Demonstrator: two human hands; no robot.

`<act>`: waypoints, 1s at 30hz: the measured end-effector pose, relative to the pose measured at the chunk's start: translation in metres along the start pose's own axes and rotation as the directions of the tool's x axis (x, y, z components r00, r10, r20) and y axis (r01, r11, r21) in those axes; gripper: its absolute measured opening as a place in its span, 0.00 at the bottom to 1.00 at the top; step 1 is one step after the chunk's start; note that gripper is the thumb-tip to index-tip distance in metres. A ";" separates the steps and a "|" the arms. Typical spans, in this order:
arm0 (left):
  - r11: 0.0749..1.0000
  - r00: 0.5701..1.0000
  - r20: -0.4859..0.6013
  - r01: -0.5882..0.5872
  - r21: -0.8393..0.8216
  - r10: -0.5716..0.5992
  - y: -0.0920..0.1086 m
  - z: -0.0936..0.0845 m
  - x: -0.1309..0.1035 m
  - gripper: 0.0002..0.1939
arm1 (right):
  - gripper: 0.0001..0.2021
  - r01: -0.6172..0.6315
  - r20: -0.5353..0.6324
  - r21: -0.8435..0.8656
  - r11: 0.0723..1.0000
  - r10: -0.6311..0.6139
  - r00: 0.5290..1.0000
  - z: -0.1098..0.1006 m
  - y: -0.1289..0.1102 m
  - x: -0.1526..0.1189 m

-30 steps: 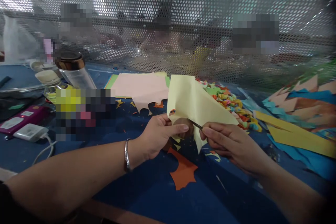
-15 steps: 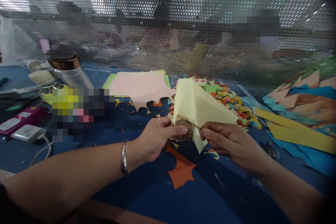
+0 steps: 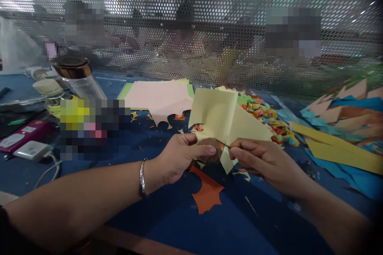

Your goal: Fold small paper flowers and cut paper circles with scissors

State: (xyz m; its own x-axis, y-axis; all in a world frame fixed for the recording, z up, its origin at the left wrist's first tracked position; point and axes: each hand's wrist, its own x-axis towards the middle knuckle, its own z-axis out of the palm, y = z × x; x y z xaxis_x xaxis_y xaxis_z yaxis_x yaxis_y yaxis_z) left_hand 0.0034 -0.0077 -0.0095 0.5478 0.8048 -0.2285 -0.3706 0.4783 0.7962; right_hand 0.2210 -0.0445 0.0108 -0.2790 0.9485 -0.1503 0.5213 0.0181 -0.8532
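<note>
The left hand (image 3: 179, 151) pinches a round brown piece (image 3: 218, 153), its thumb pressed flat across the face and its other fingers curled behind, where it is hard to see how much of the pale yellow sheet (image 3: 212, 107) they hold too. The right hand (image 3: 257, 161) has its thumb and fingers closed on a thin dark tool (image 3: 222, 144) whose tip lies at the upper edge of the round piece; whether it is a blade or a pair of blades cannot be told. The sheet stands up between and beyond the hands, creased, its right part spreading behind the right hand. If the left thumb's pressure slackens, the round piece could slide against the paper and the tool would stray off its edge. The left thumb's tip lies close to the tool, so a slip could nick it. The sheet, largely unsupported, could buckle or tear at its crease if tugged. Below, an orange offcut (image 3: 208, 191) lies on the blue table (image 3: 119, 207), and beyond, the heap of small coloured pieces (image 3: 260, 115) is near enough for the sheet's far edge to disturb it
</note>
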 end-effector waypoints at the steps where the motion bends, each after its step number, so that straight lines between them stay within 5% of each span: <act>1: 1.000 1.000 -0.006 0.010 0.009 -0.010 0.000 0.000 0.000 0.18 | 0.30 -0.001 0.003 -0.003 1.000 0.001 1.000 0.000 0.001 0.000; 12: 0.999 0.997 0.061 -0.037 0.014 0.036 -0.002 -0.003 0.001 0.25 | 0.29 0.040 0.015 -0.027 0.999 -0.040 0.999 -0.002 0.005 -0.001; 17: 0.988 0.994 0.066 -0.099 0.115 0.091 0.001 -0.003 -0.001 0.20 | 0.30 0.036 -0.023 -0.015 0.999 -0.036 0.999 -0.001 0.000 -0.002; 30: 1.000 1.000 -0.006 0.001 0.031 -0.001 0.000 -0.002 -0.001 0.19 | 0.27 0.059 -0.002 0.016 0.998 -0.059 0.998 -0.005 0.004 -0.003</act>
State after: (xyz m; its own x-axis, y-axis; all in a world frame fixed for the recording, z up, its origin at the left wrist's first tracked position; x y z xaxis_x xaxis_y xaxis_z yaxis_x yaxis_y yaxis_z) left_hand 0.0020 -0.0078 -0.0104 0.5432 0.8067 -0.2326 -0.3471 0.4680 0.8127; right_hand 0.2275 -0.0462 0.0104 -0.3072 0.9465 -0.0989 0.4914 0.0688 -0.8682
